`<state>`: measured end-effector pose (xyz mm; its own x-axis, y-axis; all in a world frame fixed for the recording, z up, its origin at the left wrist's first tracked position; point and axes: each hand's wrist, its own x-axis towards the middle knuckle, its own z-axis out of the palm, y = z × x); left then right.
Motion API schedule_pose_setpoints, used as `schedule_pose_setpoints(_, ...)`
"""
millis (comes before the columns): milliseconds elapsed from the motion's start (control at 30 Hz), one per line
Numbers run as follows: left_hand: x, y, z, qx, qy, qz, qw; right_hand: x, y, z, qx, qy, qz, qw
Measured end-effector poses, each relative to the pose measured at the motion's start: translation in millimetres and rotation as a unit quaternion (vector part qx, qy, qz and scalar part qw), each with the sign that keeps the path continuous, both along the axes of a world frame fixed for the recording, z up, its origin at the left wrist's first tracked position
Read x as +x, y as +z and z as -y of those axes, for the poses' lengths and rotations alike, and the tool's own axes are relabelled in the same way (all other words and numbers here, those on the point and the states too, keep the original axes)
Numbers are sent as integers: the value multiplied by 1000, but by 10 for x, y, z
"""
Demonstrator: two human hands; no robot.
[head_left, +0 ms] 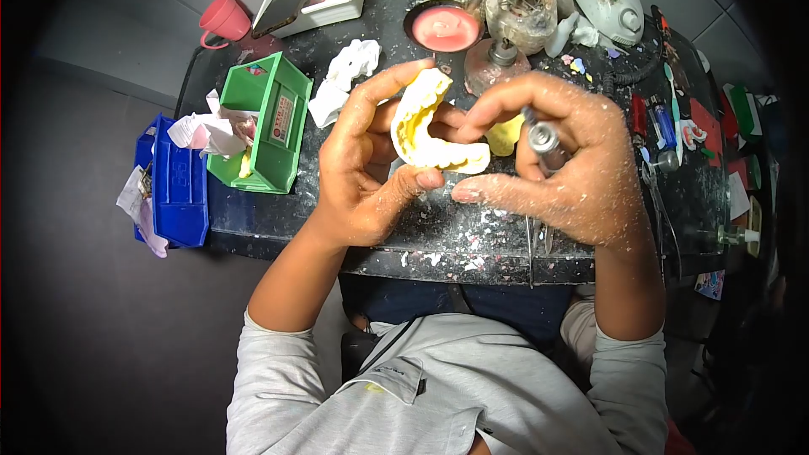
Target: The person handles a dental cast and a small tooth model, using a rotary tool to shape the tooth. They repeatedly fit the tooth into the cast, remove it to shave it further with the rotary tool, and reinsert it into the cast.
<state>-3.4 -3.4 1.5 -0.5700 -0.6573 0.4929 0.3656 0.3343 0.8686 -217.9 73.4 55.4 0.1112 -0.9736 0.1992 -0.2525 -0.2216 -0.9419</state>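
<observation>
My left hand [358, 160] is closed around a yellow, U-shaped dental cast [411, 131], thumb at its lower edge and fingers behind it. Powdery dust covers my right hand [569, 160], whose thumb and index finger are spread near the cast's right side. Tucked against the other fingers of that hand is a grey, cylindrical metal tool [548, 141]; most of its length is hidden. Behind the right fingers, a second yellow piece [504, 136] lies on the dusty black table [396, 236].
At the left stand a green bin [282, 139] and a blue bin [181, 190] with crumpled paper. Toward the back are a pan of pink wax [447, 28], a spirit burner [497, 67] and a white tray [345, 4]. Thin metal instruments [533, 248] lie near the front edge.
</observation>
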Motion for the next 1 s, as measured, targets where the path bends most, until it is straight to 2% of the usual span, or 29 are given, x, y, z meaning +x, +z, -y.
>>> schedule_pose_setpoints(67,-1,-17,36,35,-43,-23,998,-27,-67,59,-82,-47,-4,996)
schedule_pose_setpoints(133,2,-20,39,54,-49,-33,997,-67,-83,111,-69,-67,39,995)
schedule_pose_setpoints(200,9,-18,44,73,-54,-43,995,-172,-93,169,4,-152,-90,984)
schedule_pose_setpoints(233,14,-15,45,88,-61,-47,993,-210,-137,180,-2,-165,-200,966)
schedule_pose_setpoints(267,18,-12,48,103,-69,-51,991,-234,-203,180,-3,-163,-201,966)
schedule_pose_setpoints(333,29,6,66,108,-75,-49,990,-267,-342,178,-32,-118,-304,945)
schedule_pose_setpoints(367,35,12,75,112,-84,-45,989,-275,-375,164,22,-112,-358,927)
schedule_pose_setpoints(400,39,13,79,113,-82,-46,989,-258,-358,152,22,-110,-359,927)
schedule_pose_setpoints(467,45,12,85,116,-64,-2,991,-220,-295,133,42,-35,-392,918)
schedule_pose_setpoints(600,70,13,107,131,-73,-8,989,-228,-238,97,54,14,-451,891)
schedule_pose_setpoints(700,38,-8,112,139,-60,-29,988,-223,-198,75,22,-12,-460,888)
schedule_pose_setpoints(767,37,-33,140,158,-55,-28,986,-230,-136,104,96,-32,-452,886)
schedule_pose_setpoints(800,42,-48,146,176,-49,-25,983,-241,-125,114,98,-29,-452,886)
schedule_pose_setpoints(867,31,-71,156,182,-36,-35,982,-268,-111,126,130,-62,-504,851)
schedule_pose_setpoints(933,38,-68,184,176,-34,-22,984,-271,-110,120,141,-65,-505,849)
schedule_pose_setpoints(1000,32,-84,210,167,-26,-24,985,-316,-177,111,76,-89,-490,864)
